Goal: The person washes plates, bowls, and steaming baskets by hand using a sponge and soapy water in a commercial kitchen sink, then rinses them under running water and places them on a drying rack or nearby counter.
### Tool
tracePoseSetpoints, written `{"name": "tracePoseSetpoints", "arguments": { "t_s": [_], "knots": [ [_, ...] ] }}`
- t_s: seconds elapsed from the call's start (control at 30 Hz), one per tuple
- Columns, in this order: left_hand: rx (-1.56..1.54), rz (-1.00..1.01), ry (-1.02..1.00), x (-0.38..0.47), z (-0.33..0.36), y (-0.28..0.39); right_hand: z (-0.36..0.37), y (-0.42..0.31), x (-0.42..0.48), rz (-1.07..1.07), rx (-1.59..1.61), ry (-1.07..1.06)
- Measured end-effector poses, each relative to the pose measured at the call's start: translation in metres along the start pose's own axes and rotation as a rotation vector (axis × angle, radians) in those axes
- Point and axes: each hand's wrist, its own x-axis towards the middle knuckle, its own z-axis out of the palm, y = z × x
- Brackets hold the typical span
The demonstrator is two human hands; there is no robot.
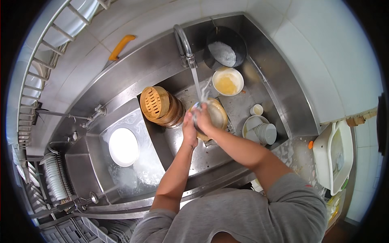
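Note:
Water runs from the chrome faucet (188, 54) onto a blurred, shiny round item (197, 107), perhaps a bowl or lid, between my hands. My left hand (190, 130) supports its near left side, while my right hand (204, 119) lies on its right side. Under them in the sink is a round, yellow-rimmed vessel (223, 114). Stacked bamboo steamers (156, 103) stand left of my hands. Behind them to the right are a white bowl with yellowish contents (228, 82) and a dark pan holding whitish liquid (225, 47).
White cups (266, 133) and a dish lie at the sink's right. A white bowl (123, 147) floats or rests in the water-filled left basin. A spray nozzle (93, 197) jets into that basin. Racked plates (54, 176) stand far left; a white plastic tub (331, 158) is at right.

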Motion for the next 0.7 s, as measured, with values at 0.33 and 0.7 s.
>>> {"name": "tracePoseSetpoints", "arguments": {
  "t_s": [0.33, 0.7],
  "knots": [
    [-0.024, -0.112, 0.065, 0.01, -0.03, 0.006, -0.086, -0.016, -0.02, -0.421, -0.995, -0.699],
    [0.217, 0.066, 0.021, 0.005, 0.001, 0.015, -0.068, -0.033, 0.004, -0.927, -0.933, 0.021]
  ]
}}
